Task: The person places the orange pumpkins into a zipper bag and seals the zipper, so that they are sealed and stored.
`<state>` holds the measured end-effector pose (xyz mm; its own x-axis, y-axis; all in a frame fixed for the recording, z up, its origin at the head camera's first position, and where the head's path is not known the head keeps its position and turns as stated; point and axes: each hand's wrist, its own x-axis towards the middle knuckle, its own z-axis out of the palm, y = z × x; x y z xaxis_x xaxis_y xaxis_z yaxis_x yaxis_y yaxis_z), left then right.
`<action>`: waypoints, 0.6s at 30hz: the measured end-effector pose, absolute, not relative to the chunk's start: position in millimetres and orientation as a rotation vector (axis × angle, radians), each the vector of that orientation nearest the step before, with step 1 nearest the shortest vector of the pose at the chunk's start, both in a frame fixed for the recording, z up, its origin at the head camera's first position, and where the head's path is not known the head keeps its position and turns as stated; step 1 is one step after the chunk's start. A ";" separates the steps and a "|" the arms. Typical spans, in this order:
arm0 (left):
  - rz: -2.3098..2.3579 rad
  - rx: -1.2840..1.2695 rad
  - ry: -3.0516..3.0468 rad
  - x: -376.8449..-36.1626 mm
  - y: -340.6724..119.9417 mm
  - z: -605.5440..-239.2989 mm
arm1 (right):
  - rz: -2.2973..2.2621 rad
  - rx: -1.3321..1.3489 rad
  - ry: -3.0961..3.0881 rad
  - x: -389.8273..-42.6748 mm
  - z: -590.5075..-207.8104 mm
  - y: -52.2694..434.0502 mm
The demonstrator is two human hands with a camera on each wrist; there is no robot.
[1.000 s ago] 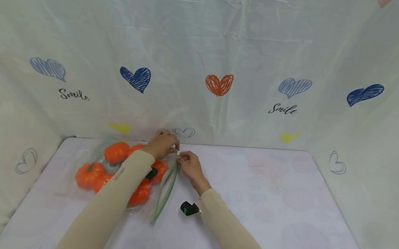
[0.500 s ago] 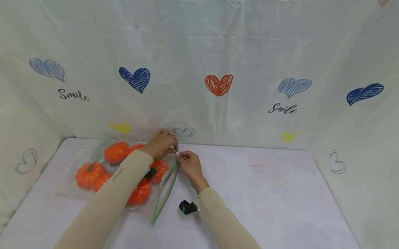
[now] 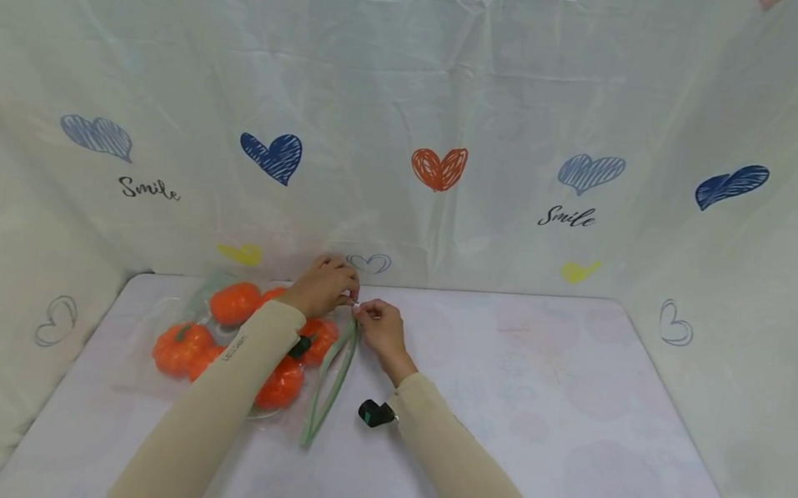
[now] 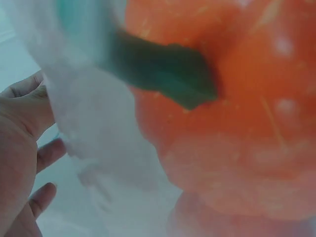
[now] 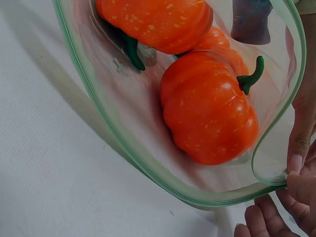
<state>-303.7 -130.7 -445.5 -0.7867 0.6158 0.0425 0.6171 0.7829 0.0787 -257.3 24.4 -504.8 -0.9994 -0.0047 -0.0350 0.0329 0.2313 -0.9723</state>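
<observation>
A clear zip bag [image 5: 118, 118] with a green zip edge lies on the left of the table. Inside are several orange pumpkins [image 5: 207, 108] with green stems. At the far right corner of the bag, my left hand [image 3: 324, 288] pinches the zip end, its forearm reaching across the pumpkins. My right hand [image 3: 380, 333] meets it there, thumb and finger pinching the zip beside a small white tab [image 3: 356, 306]. The zip edge [image 3: 334, 383] bows apart toward the front. In the left wrist view, a pumpkin [image 4: 237, 118] fills the right side and part of the left hand is behind the film.
The bag rests on a pale patterned table [image 3: 537, 410], which extends to the right and front. A hanging sheet printed with hearts [image 3: 438, 168] rises behind the table's back edge. A black wrist camera [image 3: 375, 414] juts from the right sleeve.
Both hands stay at the same corner of the bag with only slight finger shifts. The white tab between them shows a little less now. The pumpkins have not moved.
</observation>
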 end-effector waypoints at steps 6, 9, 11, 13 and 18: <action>-0.012 -1.014 -2.937 -302.8 -126.7 -446.2 | -1.906 0.015 2.479 -254.0 -501.0 26.0; 0.033 -1.004 -2.944 -301.3 -124.3 -445.3 | -1.901 0.025 2.488 -252.8 -500.6 26.4; 0.056 -1.004 -2.936 -300.1 -123.4 -444.4 | -1.905 0.030 2.490 -252.2 -500.7 26.5; 0.066 -1.005 -2.925 -299.1 -122.9 -443.7 | -1.912 0.037 2.487 -251.3 -500.7 26.4; 0.012 -0.976 -2.886 -298.7 -124.7 -443.5 | -1.907 0.048 2.459 -246.3 -501.6 25.1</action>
